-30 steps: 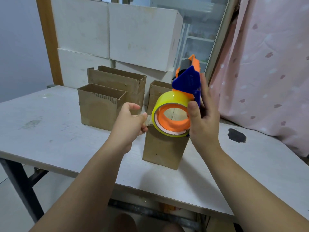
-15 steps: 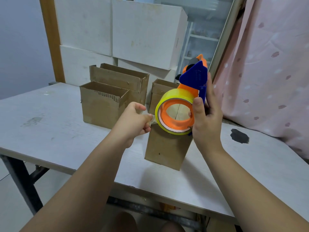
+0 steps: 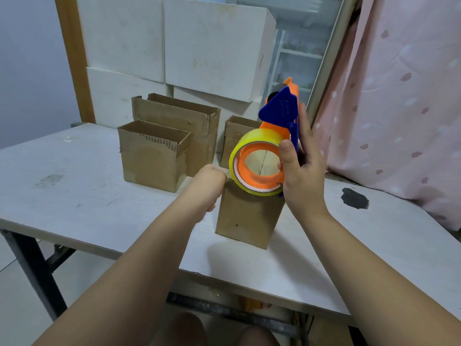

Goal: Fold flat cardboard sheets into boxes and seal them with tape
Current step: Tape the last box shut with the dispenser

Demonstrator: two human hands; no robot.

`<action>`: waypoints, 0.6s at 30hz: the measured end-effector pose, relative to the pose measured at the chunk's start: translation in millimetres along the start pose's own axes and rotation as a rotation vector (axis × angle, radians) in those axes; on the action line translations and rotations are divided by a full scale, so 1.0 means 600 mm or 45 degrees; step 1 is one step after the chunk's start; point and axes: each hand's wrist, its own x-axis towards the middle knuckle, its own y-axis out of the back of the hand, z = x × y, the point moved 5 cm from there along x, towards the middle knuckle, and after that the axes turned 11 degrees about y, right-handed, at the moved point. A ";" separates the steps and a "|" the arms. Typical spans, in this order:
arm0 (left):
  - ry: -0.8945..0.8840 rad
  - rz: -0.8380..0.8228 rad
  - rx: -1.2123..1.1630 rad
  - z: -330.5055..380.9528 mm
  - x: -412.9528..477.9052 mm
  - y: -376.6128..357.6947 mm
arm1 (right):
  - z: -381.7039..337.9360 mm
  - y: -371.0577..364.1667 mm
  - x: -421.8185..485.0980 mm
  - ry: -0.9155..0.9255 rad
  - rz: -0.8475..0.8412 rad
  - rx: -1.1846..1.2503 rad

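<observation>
The box [image 3: 247, 218] stands upright near the front edge of the table [image 3: 99, 196]. The left hand [image 3: 208, 187] sits at its top left corner with the fingers curled tight, apparently pinching the loose end of the tape [image 3: 249, 192], though that end is too small to confirm. The right hand [image 3: 303, 178] grips the dispenser [image 3: 282, 113], holding the roll just above the box top, right of the left fingers. The pull likely runs rightward across the top. Open boxes [image 3: 149, 161] stand farther back.
</observation>
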 end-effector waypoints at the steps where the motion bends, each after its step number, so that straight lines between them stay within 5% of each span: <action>1: -0.032 0.023 0.073 -0.002 0.002 0.002 | 0.002 0.001 0.000 -0.014 0.009 -0.002; 5: -0.257 0.082 0.224 -0.026 0.019 0.024 | 0.004 0.001 0.002 -0.027 0.009 -0.037; 8: -0.613 0.236 -0.102 -0.027 -0.008 0.039 | 0.006 -0.001 0.002 -0.050 0.003 -0.038; 11: -0.753 0.113 -0.281 -0.034 -0.039 0.022 | 0.008 0.001 0.000 -0.075 0.011 -0.050; 18: -1.043 0.487 0.294 -0.031 -0.068 0.001 | 0.010 0.002 -0.004 -0.115 -0.009 -0.057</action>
